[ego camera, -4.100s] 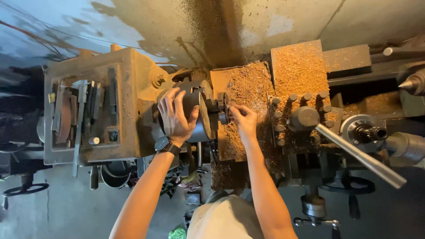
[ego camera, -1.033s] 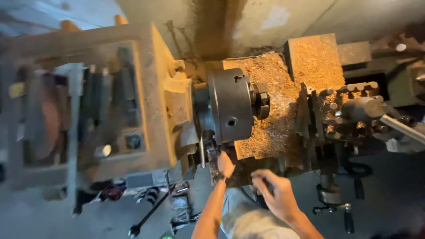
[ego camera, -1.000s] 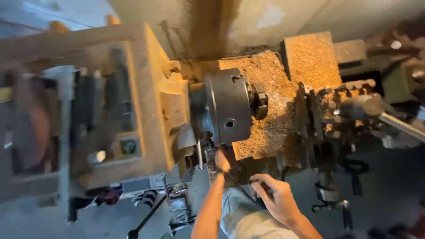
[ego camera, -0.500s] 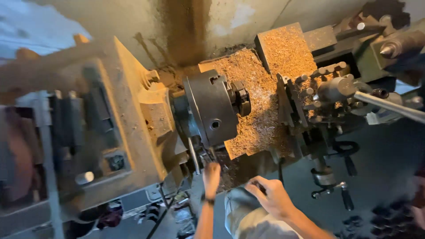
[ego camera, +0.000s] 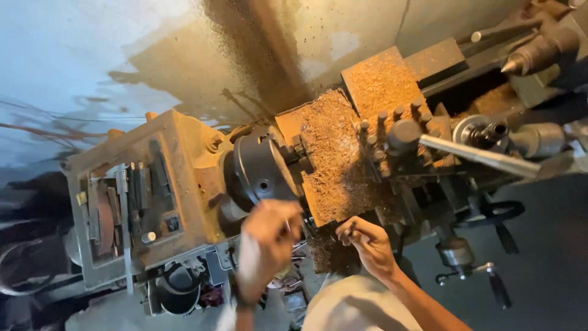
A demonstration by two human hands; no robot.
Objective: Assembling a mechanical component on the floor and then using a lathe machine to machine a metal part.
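- Standing at the far left, the headstock [ego camera: 144,202] is a tan, worn metal housing; an open panel on its face shows levers and dark parts inside.
- A dark round bucket [ego camera: 177,288] sits below the headstock, near the floor.
- The chuck [ego camera: 260,175] is a dark steel cylinder mounted on the right face of the headstock. A key socket shows on its rim.
- The left hand [ego camera: 266,236] is raised just below the chuck and overlaps its lower edge in the view. The hand is motion-blurred. The fingers are curled in a loose fist with a thin bright item at the fingertips; whether the grip clamps it cannot be told.
- A dark band sits on the left wrist.
- The chip tray [ego camera: 334,162], directly right of the chuck, is covered with brown swarf.
- The right hand [ego camera: 367,242] is below the front edge of the chip tray, well apart from the chuck. Its grip pinches a small dark piece [ego camera: 350,229] between thumb and fingers.
- The tool post [ego camera: 404,138], right of the tray, carries a ring of upright bolts. A long bright lever [ego camera: 484,156] extends rightward from it.
- A black handwheel [ego camera: 496,214] and a crank handle [ego camera: 484,273] sit below the tool post.
- The tailstock [ego camera: 539,55], at the upper right, ends in a pointed centre aimed toward the chuck.
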